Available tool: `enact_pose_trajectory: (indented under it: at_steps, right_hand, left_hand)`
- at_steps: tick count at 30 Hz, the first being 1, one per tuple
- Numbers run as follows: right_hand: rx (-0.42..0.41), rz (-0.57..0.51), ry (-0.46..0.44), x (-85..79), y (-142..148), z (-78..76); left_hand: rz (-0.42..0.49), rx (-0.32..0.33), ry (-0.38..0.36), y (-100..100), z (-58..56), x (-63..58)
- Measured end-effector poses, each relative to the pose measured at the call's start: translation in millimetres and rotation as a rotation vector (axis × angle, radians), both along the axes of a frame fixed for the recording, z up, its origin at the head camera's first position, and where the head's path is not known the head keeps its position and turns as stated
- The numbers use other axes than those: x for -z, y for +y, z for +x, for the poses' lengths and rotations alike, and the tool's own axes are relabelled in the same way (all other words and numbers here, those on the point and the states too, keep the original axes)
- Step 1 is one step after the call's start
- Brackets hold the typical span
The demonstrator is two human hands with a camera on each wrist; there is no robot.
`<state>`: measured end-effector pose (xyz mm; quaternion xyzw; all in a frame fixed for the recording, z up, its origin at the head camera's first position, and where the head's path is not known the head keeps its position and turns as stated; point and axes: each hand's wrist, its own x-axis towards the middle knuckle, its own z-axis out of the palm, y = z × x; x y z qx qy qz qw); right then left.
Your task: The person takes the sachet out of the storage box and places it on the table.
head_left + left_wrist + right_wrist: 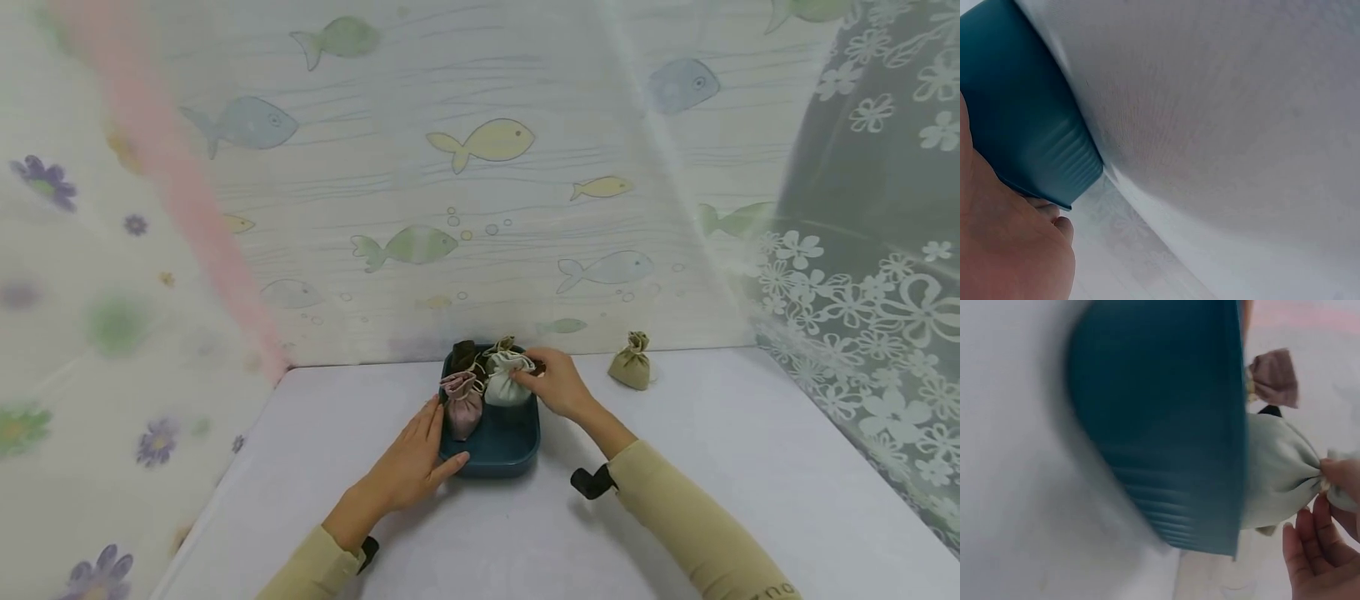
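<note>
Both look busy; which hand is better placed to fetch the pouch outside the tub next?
Right hand, probably: nearer the olive drawstring pouch, though pinching the mint pouch; the left hand is farther, touching the teal tub.

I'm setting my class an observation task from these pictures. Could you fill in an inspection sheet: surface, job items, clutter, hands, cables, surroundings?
Surface: white table, with shadows around the tub.
Job items: blue tub holding a pink pouch, a pale pouch and, partly hidden, darker pouches; an olive pouch stands apart on the table, to the right.
Clutter: nothing seen.
Left hand: fingers lie along the tub's left side.
Right hand: fingers pinch the pale pouch's gathered neck.
Cables: nothing seen.
Surroundings: fish-print curtain behind, flower-print curtain at left, sheer flowered cloth at right.
</note>
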<state>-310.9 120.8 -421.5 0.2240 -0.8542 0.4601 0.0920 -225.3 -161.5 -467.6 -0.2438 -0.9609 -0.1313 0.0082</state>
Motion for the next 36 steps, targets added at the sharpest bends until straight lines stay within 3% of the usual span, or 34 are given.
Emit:
enact_pose_trajectory:
  at_steps: [6,17,24,36]
  right_hand:
    - [0.015,-0.053,0.012,-13.9,1,6.0]
    - [0.017,-0.029,0.005,-30.2,20,14.8]
    - [0.053,-0.029,0.036,-29.2,39,10.1]
    - [0.187,0.001,0.002,-12.0,68,-6.4]
  left_hand:
    - [0.009,-0.003,0.01,-3,1.2,0.7]
    - [0.022,-0.007,0.001,-4,2.3,4.6]
    - [0.032,-0.005,-0.005,-2,4.1,1.6]
    - [0.046,0.013,0.036,-1,-0.9,5.0]
